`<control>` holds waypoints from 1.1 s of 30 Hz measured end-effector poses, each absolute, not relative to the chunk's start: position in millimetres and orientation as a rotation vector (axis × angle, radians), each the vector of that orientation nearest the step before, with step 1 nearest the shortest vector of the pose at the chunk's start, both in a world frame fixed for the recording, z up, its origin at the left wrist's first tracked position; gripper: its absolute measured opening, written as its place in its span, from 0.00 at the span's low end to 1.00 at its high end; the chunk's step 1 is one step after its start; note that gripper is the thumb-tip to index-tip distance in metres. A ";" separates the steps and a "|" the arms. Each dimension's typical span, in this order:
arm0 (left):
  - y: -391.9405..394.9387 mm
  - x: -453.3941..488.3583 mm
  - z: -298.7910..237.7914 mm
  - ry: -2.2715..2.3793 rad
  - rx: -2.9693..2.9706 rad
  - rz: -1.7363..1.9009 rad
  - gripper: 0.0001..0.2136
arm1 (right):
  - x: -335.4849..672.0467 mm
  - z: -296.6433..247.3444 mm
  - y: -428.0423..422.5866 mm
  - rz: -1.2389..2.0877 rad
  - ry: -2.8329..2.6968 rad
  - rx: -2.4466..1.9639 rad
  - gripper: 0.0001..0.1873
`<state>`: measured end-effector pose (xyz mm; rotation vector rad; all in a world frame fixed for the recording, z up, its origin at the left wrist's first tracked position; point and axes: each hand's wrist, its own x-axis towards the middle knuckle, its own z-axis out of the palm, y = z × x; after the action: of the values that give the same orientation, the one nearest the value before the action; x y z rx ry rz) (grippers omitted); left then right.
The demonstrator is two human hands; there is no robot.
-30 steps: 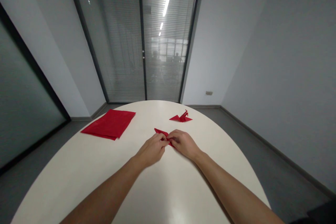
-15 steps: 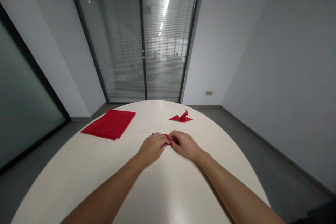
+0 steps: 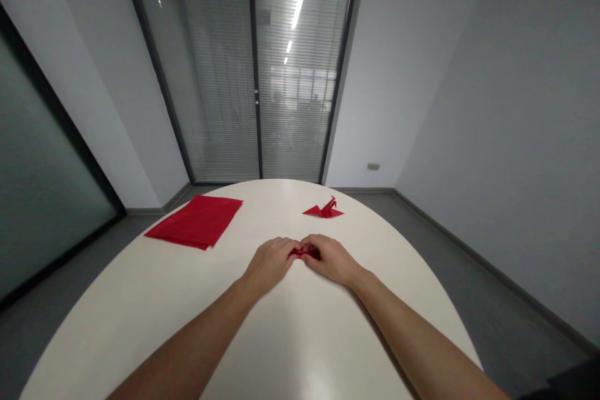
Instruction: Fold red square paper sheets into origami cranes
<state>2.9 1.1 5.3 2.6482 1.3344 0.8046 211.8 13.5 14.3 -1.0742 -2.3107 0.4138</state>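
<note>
Between my two hands, low over the middle of the table, is a small piece of folded red paper (image 3: 300,252), mostly covered by the fingers. My left hand (image 3: 272,260) grips its left side, fingers curled together. On the other side my right hand (image 3: 330,256) pinches the paper between thumb and fingers. The fingertips of both hands nearly meet. Just beyond the right hand stands a finished red paper crane (image 3: 325,209), its wings spread and neck raised.
A stack of red paper sheets (image 3: 197,220) lies at the left rear of the round white table (image 3: 290,337). Past the table's far edge are a glass partition with blinds (image 3: 220,106) and a grey wall (image 3: 398,75) with a socket (image 3: 373,166).
The red paper has shifted slightly between the fingers; its edge behind the left hand no longer shows, and more red shows inside the right hand's grip. The arms have barely moved.
</note>
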 end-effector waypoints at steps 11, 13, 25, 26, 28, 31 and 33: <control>2.6 1.1 3.8 1.310 2.681 0.784 0.05 | 212.5 18.1 13.4 0.416 -2.360 -1.008 0.09; 2.6 1.1 4.5 1.307 2.677 0.782 0.05 | 213.1 18.3 13.2 0.402 -2.370 -1.000 0.09; 1.1 3.8 9.9 1.402 2.736 0.706 0.07 | 212.5 16.9 14.0 0.403 -2.372 -0.993 0.13; 0.9 4.1 9.6 1.413 2.741 0.711 0.07 | 212.5 16.2 14.3 0.410 -2.367 -0.993 0.14; 0.8 4.6 8.8 1.430 2.741 0.727 0.07 | 212.7 15.1 14.7 0.423 -2.357 -0.995 0.17; 0.7 4.4 7.1 1.427 2.721 0.756 0.07 | 213.3 14.6 15.1 0.457 -2.336 -0.998 0.18; 0.7 3.9 6.3 1.409 2.715 0.766 0.07 | 213.3 14.3 15.4 0.485 -2.322 -0.994 0.18</control>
<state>3.9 0.7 6.3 2.7153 1.4086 0.7663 213.3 15.4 14.3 -0.9939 -2.3224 0.4850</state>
